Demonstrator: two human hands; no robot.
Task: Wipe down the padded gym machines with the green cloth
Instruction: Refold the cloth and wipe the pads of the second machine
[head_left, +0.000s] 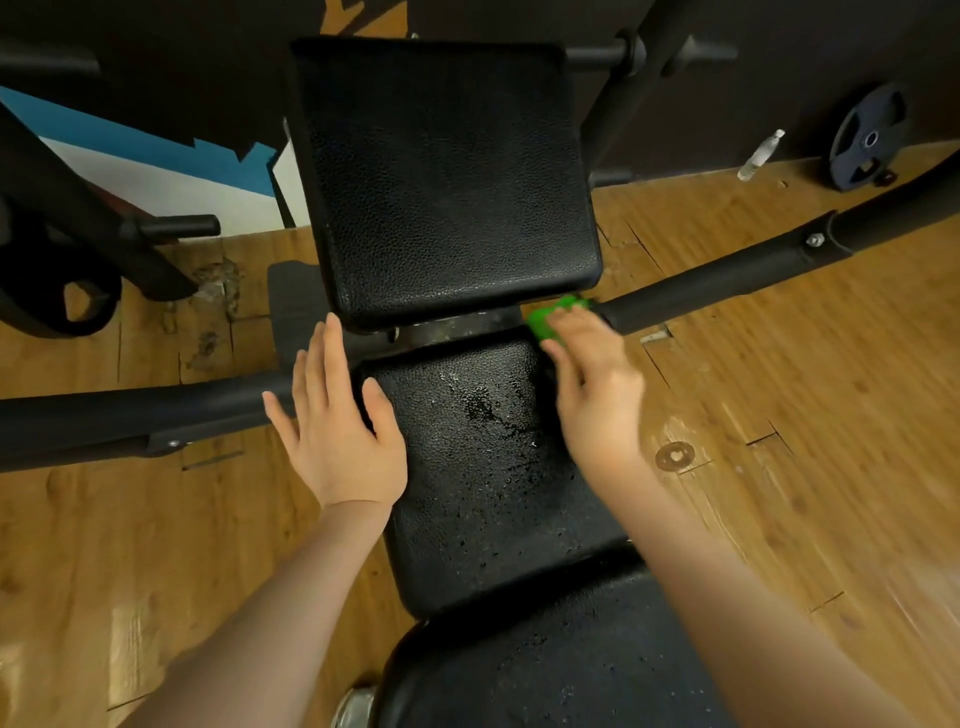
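Right grip: the right hand (592, 384) has the green cloth (556, 317) under its fingers, which bend over it at the far right corner of the middle pad; only a bunched bit of cloth shows past the fingertips, and motion blur hides whether the thumb closes on it.
Left grip: the left hand (337, 421) is flat and spread, fingers straight, holding nothing; its thumb lies on the left edge of the middle pad (483, 467) and its fingers reach over the left arm bar (130, 415).
Green cloth: in the gap between the middle pad and the upper pad (447, 176), just beside the end of the right arm bar (727, 280).
Middle pad: black, grained, with droplets and a wet patch near its centre.
Lower pad (545, 670): nearest the camera, also speckled with droplets.
Floor (779, 441): wood planks with a round metal washer (674, 456) close to the right forearm.
Far wall: a weight plate (865, 137) leans there, a clear plastic bottle (761, 155) near it.
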